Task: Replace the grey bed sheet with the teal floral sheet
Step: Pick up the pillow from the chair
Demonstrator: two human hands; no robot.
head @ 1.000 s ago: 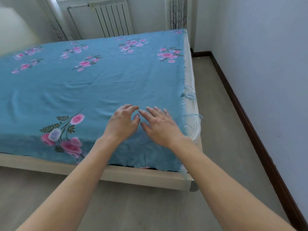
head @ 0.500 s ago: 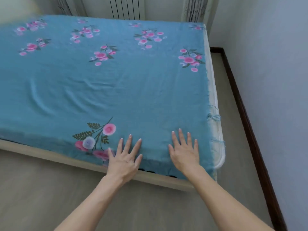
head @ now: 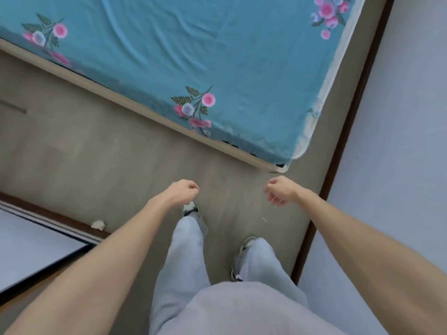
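Teal floral sheet (head: 217,52) lies spread over the mattress, its near edge draped just past the bed frame (head: 135,102) and its right edge stopping short so a strip of pale mattress edge (head: 331,76) shows; no grey sheet in view; task looks close to done, the step in hand being a last check and tidy from the foot of the bed. Left hand (head: 182,191) hangs over the floor with fingers loosely curled, gripping nothing; right hand (head: 280,191) likewise, fingers slack and holding nothing; both well apart from the cloth. To finish well, judged from here: draw the sheet toward the wall side so the bare strip is covered, tuck the near corner (head: 287,158) where dark patches peek out under the hem, then sweep flat palms outward over the soft creases mid-sheet, working from centre to edge rather than tugging one corner. Against half a second ago: both palms lay flat on the sheet's near edge with fingers spread; now they are lifted off and drawn back; the view has tipped down, taking in legs, shoes and floor (head: 121,165).
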